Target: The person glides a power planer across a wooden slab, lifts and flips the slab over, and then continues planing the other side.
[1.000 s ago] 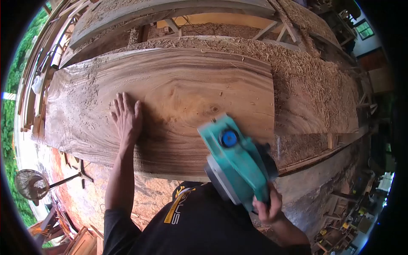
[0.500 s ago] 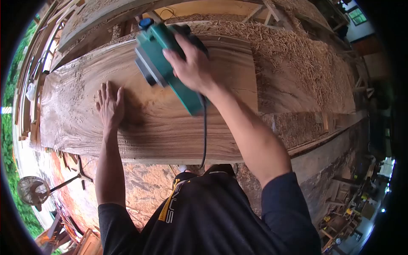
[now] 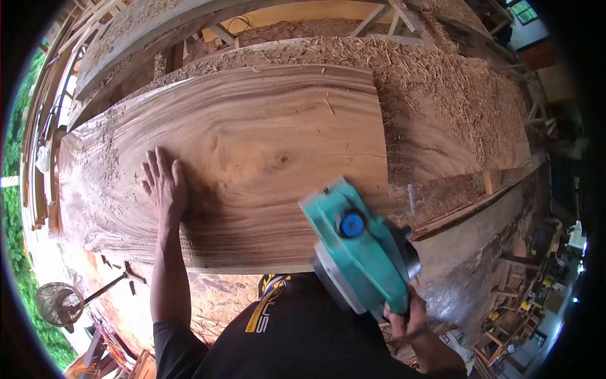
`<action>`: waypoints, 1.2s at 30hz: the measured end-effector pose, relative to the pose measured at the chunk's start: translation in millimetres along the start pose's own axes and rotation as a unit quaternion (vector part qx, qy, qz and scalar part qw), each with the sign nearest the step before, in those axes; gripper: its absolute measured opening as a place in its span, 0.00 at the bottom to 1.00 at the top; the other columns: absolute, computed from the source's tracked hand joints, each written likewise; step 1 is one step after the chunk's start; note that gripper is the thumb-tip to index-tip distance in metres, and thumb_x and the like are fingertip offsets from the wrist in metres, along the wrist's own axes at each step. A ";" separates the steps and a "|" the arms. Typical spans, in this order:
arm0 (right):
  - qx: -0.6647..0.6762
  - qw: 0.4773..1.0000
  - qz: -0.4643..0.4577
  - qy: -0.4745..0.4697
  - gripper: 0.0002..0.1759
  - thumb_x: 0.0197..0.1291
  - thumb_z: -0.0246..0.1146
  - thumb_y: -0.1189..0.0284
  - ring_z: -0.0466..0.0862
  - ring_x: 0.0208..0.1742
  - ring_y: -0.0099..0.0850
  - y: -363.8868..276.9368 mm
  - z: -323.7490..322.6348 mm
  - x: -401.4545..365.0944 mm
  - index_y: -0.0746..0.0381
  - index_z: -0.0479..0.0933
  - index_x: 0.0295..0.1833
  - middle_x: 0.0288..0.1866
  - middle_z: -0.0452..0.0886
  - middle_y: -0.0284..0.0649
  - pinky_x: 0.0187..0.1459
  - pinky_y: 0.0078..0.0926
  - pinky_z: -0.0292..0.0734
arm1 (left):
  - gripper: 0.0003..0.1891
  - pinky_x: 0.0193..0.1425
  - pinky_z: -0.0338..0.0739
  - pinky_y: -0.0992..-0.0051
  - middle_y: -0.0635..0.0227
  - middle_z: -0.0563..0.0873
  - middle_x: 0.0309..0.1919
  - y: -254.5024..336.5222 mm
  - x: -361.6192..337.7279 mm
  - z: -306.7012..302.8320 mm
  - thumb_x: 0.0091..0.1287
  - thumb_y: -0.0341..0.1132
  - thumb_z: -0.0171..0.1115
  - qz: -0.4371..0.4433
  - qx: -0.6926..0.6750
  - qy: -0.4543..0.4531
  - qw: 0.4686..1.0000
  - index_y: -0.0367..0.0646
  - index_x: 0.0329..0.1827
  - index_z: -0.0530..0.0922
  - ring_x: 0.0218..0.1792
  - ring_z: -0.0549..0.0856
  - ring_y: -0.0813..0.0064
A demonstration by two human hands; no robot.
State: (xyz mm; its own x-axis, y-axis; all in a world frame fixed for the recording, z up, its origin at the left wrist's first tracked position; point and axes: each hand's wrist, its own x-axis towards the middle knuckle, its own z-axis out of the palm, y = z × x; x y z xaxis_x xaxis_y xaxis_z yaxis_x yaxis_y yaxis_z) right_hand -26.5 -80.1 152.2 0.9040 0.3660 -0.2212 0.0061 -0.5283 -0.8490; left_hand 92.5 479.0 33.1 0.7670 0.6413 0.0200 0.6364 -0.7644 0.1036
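I have the electric planer [image 3: 363, 246] over the near edge of the wooden slab [image 3: 265, 145], toward its right end (its blue knob [image 3: 351, 224] faces up, and its body is slightly blurred). My right hand [image 3: 407, 317] is closed around the planer's rear handle, close to my body. My left hand [image 3: 165, 186] lies palm down on the slab, left of its middle, fingers spread a little and gripping nothing. Ahead of the planer, a dark knot [image 3: 282, 159] shows in the grain. Beyond the slab and to its right, curled wood shavings [image 3: 448, 95] cover much of another board [image 3: 435, 148]. A round fan [image 3: 60, 304] stands at the lower left, well apart from the slab.
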 end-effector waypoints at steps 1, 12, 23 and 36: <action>0.021 1.000 -0.003 0.003 0.32 0.61 0.66 0.69 0.90 0.44 0.51 -14.0 8.2 29.0 0.77 0.71 0.67 0.49 0.85 0.60 0.46 0.40 0.85 | 0.37 0.84 0.43 0.43 0.55 0.53 0.85 3.0 0.7 -2.0 0.80 0.57 0.42 0.001 0.000 0.001 1.000 0.46 0.85 0.54 0.84 0.49 0.47; 0.100 0.959 -0.254 0.077 0.24 0.73 0.59 0.57 0.86 0.51 0.57 -136.7 90.1 405.1 0.61 0.74 0.65 0.47 0.86 0.57 0.52 0.49 0.81 | 0.38 0.84 0.44 0.44 0.59 0.55 0.85 9.7 -0.4 -7.9 0.78 0.62 0.44 0.007 -0.007 0.016 1.000 0.52 0.85 0.56 0.84 0.51 0.48; 0.053 0.998 0.008 0.041 0.32 0.64 0.62 0.68 0.89 0.46 0.45 -5.1 -3.9 14.6 0.75 0.68 0.70 0.49 0.86 0.57 0.48 0.36 0.84 | 0.44 0.83 0.44 0.41 0.56 0.52 0.85 37.3 54.4 3.3 0.76 0.68 0.43 0.022 0.019 0.004 1.000 0.47 0.86 0.53 0.84 0.50 0.47; 0.093 0.985 -0.070 0.131 0.29 0.71 0.62 0.65 0.91 0.42 0.41 -61.3 31.6 183.4 0.66 0.69 0.73 0.46 0.87 0.54 0.43 0.34 0.85 | 0.42 0.82 0.45 0.39 0.59 0.54 0.85 75.8 66.3 14.5 0.76 0.66 0.46 0.095 0.029 0.018 0.995 0.51 0.85 0.55 0.84 0.51 0.49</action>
State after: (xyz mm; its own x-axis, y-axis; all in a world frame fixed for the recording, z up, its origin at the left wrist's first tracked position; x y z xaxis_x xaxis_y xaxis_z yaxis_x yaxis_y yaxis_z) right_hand 125.4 43.6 148.5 0.9790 0.2031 0.0153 0.0827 -0.3278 -0.9411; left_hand 192.8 462.6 27.9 0.8711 0.4863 0.0690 0.4849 -0.8738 0.0368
